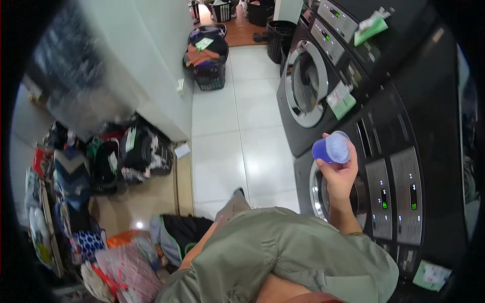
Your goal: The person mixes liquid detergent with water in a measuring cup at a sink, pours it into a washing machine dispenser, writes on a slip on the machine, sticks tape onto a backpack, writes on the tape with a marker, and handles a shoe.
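Observation:
My right hand (339, 174) holds a small clear cup (331, 149) of blue-purple liquid with pale foam on top. Its fingers wrap round the cup, which is in front of a dark washing machine with a round door (319, 194). Beside the cup, to the right, are control panels (382, 199) with green lit digits. My left hand is not in view; only part of that arm or a leg shows near the olive-green clothing (268, 247).
Another front-loading machine (306, 83) stands further ahead, with a green tag (341, 101) on it. A full laundry basket (209, 70) stands by the white wall (151, 55). Bags and clothes (129, 270) lie at the left. White tiles (217, 156) cover the floor.

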`<state>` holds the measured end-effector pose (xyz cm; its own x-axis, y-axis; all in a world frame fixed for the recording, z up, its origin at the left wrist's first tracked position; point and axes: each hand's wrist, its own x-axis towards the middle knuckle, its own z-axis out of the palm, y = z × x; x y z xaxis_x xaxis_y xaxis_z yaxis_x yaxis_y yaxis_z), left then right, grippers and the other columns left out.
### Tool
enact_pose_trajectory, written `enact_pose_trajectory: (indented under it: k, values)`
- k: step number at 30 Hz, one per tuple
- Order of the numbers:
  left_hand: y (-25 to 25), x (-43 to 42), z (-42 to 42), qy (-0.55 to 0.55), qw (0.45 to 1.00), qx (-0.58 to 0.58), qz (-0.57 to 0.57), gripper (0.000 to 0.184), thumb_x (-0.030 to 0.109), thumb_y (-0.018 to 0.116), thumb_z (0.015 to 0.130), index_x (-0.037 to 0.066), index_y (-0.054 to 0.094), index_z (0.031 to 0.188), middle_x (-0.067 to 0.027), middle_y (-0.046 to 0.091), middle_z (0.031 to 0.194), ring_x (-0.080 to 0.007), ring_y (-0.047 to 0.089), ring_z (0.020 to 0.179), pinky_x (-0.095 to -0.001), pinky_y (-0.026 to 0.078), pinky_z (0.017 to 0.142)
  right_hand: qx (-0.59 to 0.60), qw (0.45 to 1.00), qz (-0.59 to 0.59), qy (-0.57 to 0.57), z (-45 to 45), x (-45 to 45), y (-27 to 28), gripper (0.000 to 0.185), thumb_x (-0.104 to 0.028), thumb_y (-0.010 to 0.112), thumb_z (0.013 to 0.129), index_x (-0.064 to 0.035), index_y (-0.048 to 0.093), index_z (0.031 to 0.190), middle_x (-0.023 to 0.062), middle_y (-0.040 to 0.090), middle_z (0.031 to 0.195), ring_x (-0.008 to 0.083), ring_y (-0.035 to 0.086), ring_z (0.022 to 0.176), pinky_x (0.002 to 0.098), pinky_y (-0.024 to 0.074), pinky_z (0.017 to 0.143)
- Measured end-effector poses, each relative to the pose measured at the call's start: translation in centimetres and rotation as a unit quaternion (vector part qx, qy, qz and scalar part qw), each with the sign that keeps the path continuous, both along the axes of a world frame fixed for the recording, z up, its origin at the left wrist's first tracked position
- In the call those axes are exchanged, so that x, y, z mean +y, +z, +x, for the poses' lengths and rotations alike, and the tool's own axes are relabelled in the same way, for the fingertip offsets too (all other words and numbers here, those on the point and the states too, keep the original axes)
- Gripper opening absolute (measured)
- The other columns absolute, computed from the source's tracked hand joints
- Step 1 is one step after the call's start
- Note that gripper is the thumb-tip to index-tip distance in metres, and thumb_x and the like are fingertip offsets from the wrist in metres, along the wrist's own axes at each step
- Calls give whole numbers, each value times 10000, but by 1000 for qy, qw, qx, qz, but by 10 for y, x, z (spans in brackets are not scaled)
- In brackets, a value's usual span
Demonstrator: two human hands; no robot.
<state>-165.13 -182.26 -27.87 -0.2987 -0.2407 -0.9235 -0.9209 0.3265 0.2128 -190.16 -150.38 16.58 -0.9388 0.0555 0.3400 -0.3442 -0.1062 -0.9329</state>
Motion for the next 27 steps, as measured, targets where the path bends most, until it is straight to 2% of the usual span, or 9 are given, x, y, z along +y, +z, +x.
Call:
enact_pose_trajectory:
  k: [8, 11, 12, 15, 17, 18, 20, 23, 27]
  values:
    - [-35, -142, -310, -305, 940, -150, 36, 427, 459, 478, 828, 74, 633, 929, -170, 633, 900, -315, 605, 826, -415, 479, 706, -22, 993, -30, -110, -233, -71, -20, 623, 111, 682, 644, 17, 413, 1198, 115, 524, 1131, 185, 534, 1041, 329, 445, 901]
    - [-29, -198, -518, -391, 888, 140, -196, 425, 374, 551, 782, 11, 606, 997, -184, 625, 988, -363, 580, 943, -425, 472, 785, -25, 988, -21, -153, -311, -79, -30, 630, 89, 703, 635, 15, 420, 1193, 114, 524, 1133, 184, 535, 1037, 326, 438, 905]
    - [66, -153, -587, -294, 896, 264, -199, 360, 307, 515, 790, 14, 623, 969, -218, 619, 964, -370, 587, 913, -430, 465, 802, -14, 986, 1, -168, -337, -80, -30, 637, 87, 706, 631, 14, 419, 1194, 111, 525, 1130, 183, 535, 1036, 323, 434, 908]
    - [121, -97, -783, -266, 888, 373, -25, 373, 306, 535, 806, -2, 612, 1001, -217, 627, 946, -340, 601, 888, -394, 471, 781, -1, 975, 7, -223, -423, -89, -22, 649, 82, 713, 622, 10, 417, 1195, 104, 520, 1132, 181, 532, 1041, 321, 426, 916]
    - [204, -27, -878, -185, 866, 417, 202, 276, 229, 533, 844, 49, 612, 1038, -78, 633, 882, -164, 581, 789, -298, 466, 677, 5, 968, 2, -252, -469, -92, -19, 646, 87, 706, 624, 12, 415, 1196, 110, 511, 1149, 186, 528, 1055, 325, 425, 920]
    - [240, 4, -924, -223, 859, 389, 246, 304, 214, 509, 843, 93, 572, 1115, -17, 615, 1005, -127, 561, 832, -269, 425, 663, 20, 965, -3, -260, -491, -95, -13, 641, 92, 697, 630, 12, 411, 1199, 112, 505, 1151, 186, 526, 1057, 322, 427, 918]
    - [308, 62, -990, -205, 814, 393, 376, 435, 133, 479, 833, 80, 431, 1262, -27, 521, 1228, -139, 575, 908, -278, 425, 734, 11, 952, -19, -305, -525, -103, -8, 640, 92, 695, 634, 14, 408, 1201, 110, 507, 1143, 183, 527, 1052, 319, 429, 915]
    - [364, 133, -1076, -153, 764, 316, 541, 569, 28, 448, 818, 65, 274, 1358, -61, 442, 1312, -184, 582, 947, -294, 464, 718, 24, 931, -23, -363, -578, -108, -4, 636, 89, 692, 644, 16, 405, 1207, 107, 511, 1133, 181, 526, 1050, 317, 438, 907]
    - [354, 212, -1172, -124, 662, 106, 732, 405, -38, 494, 791, 30, 420, 1183, -125, 524, 1094, -252, 581, 848, -322, 482, 646, 23, 872, -23, -489, -641, -126, -12, 638, 75, 704, 646, 8, 412, 1209, 105, 512, 1135, 183, 526, 1048, 326, 441, 905]
